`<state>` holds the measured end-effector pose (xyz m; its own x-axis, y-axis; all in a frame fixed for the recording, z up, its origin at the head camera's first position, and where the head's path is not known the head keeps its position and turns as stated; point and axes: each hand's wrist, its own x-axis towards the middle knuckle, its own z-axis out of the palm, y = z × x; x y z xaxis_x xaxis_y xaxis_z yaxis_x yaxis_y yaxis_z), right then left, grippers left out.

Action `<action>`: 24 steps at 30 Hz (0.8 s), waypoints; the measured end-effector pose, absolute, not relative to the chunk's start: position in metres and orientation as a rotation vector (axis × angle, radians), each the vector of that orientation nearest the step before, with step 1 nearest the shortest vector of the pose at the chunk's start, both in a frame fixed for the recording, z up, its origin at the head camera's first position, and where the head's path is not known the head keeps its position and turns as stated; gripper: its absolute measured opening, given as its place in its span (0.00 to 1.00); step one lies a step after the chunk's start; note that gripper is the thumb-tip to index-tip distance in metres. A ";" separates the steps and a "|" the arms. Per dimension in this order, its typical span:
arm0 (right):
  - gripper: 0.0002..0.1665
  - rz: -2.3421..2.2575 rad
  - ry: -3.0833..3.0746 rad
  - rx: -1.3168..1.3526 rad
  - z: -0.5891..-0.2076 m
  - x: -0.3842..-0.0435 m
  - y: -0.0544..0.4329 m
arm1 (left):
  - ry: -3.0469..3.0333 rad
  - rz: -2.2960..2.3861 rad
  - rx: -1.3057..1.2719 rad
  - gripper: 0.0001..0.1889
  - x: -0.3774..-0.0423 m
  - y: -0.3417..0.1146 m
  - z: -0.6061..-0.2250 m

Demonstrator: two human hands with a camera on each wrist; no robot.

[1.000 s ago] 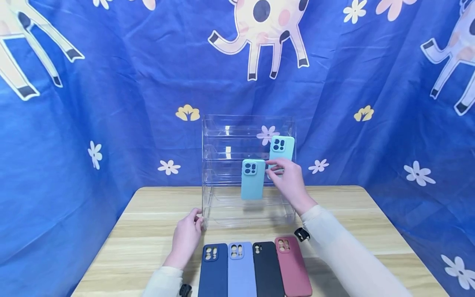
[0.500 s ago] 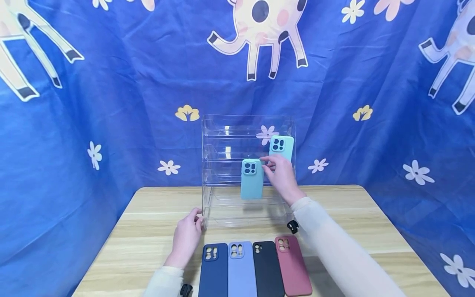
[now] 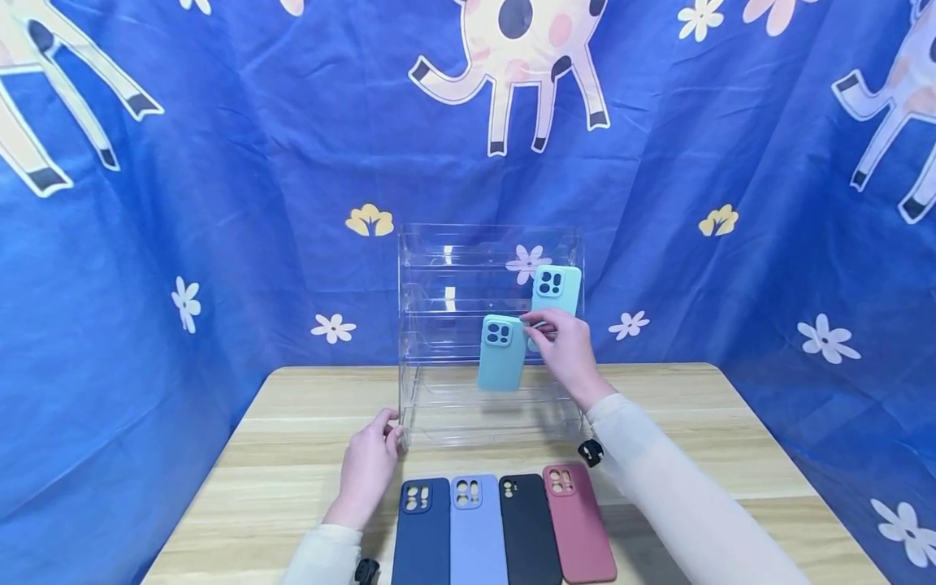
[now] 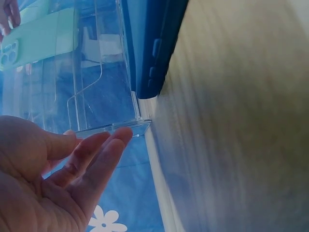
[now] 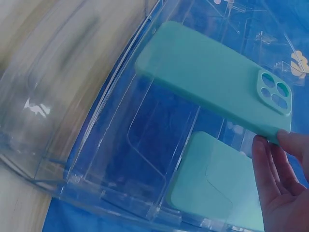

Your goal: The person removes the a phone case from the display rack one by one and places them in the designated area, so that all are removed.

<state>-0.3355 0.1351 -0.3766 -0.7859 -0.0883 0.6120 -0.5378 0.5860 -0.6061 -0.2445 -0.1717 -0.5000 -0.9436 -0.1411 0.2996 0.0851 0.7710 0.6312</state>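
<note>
Just right of centre in the head view, a teal, rounded-rectangle phone case [image 3: 500, 363] of seemingly soft matte plastic leans slightly at the tiers of a clear plastic display rack [image 3: 439, 349]. The right hand [image 3: 572, 353] pinches it near its upper right corner. It should be light, bendy and hard to break (that matte skin probably resists slipping), so a long edge clear of the camera cutouts [image 5: 273, 91] seems the surest hold; a corner pinch may let it swing. Whether its lower end bears on a tier, I cannot tell. The left hand [image 3: 368, 465], fingers loosely extended, touches the rack's lower left corner.
</note>
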 end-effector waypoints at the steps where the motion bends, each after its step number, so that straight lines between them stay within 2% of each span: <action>1: 0.10 1.116 -2.286 0.496 -0.376 -0.335 0.137 | -2.634 -0.958 0.044 0.10 -0.245 -0.172 -0.500; 24: 0.10 1.373 -2.223 0.397 -0.365 -0.309 0.166 | -2.630 -0.961 0.049 0.11 -0.245 -0.170 -0.497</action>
